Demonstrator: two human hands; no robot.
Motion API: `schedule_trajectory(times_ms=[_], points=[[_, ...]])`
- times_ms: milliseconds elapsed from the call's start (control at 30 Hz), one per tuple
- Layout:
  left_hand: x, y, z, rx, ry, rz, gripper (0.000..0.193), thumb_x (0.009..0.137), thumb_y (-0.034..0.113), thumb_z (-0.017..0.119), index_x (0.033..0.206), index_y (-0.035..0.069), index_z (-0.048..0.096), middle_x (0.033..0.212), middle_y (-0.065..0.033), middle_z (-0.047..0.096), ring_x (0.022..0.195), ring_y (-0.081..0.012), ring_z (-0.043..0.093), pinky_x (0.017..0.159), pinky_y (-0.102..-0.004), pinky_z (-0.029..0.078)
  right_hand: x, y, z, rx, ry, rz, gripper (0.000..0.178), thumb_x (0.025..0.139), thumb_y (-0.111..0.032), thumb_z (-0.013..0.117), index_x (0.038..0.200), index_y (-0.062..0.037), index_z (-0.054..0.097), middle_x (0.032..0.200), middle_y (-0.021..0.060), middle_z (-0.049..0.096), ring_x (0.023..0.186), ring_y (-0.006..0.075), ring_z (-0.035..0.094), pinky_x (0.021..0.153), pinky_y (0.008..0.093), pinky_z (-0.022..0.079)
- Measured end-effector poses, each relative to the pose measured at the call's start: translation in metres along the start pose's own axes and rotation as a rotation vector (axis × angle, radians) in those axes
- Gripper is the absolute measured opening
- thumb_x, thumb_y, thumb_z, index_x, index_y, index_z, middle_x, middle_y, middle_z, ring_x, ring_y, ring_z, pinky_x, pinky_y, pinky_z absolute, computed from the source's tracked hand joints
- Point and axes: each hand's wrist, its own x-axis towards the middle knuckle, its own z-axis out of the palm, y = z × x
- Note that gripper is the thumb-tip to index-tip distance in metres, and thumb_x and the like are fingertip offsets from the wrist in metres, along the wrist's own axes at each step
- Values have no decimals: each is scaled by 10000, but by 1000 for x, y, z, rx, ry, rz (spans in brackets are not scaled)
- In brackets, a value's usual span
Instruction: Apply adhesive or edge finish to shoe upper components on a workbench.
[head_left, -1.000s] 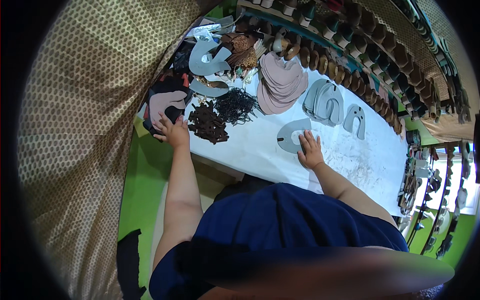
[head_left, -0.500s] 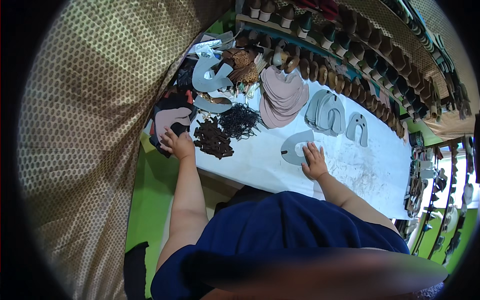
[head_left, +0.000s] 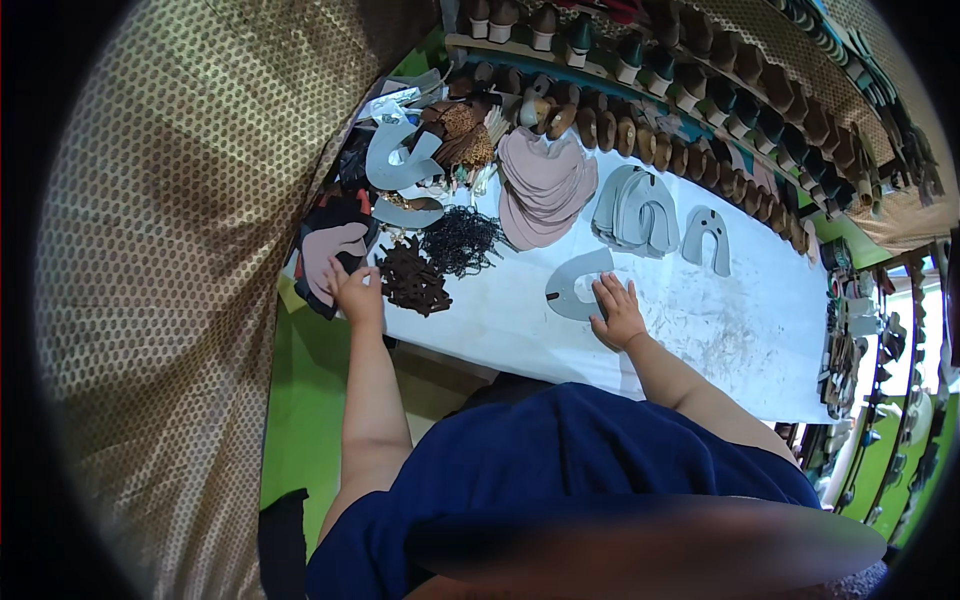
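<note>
At the table's left end, my left hand (head_left: 356, 295) is at the near edge of a pink curved cut piece (head_left: 322, 252), its thumb apart from the fingers. Whether the fingertips touch the piece is hard to see. That piece lies on dark material. My right hand (head_left: 618, 315) rests with fingers stretched out at the right side of a grey U-shaped piece (head_left: 572, 288), which has a small dark mark at its left. Farther back are a stack of pink pieces (head_left: 540, 190), a stack of grey U-shaped pieces (head_left: 628, 215) and a separate grey pair (head_left: 708, 245).
On the white table (head_left: 470, 325) sit a pile of brown strips (head_left: 413, 280), a black tangle of cords (head_left: 460, 240) and larger grey curved pieces (head_left: 395, 160). Rows of shoe lasts (head_left: 640, 145) line the back and a shelf above. A patterned curtain (head_left: 180, 300) hangs at the left.
The view has shifted slightly. My left hand has drawn a little toward me, from over the pink piece to its near edge. My right hand stays beside the grey piece.
</note>
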Motion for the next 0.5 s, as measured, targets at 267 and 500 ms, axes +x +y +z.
schedule_trajectory(times_ms=[267,500], points=[[-54,108,-20,-355,-255,178,90,893,171,648,908,89,682,1541,-286,344,1425,-488,296,1162,-493,265,-3,3,4,27,14,-27,745,844,-362,637,1503,-147,364,1579,148,309,1492,316,233,1201,598,95],[-124,190,-14,-278,-496,418,57,857,112,651,895,99,692,1545,-283,338,1415,-533,280,1144,-523,287,19,-35,-17,396,142,-126,606,844,-370,708,1398,-226,508,1593,171,269,1462,428,244,1100,740,142]])
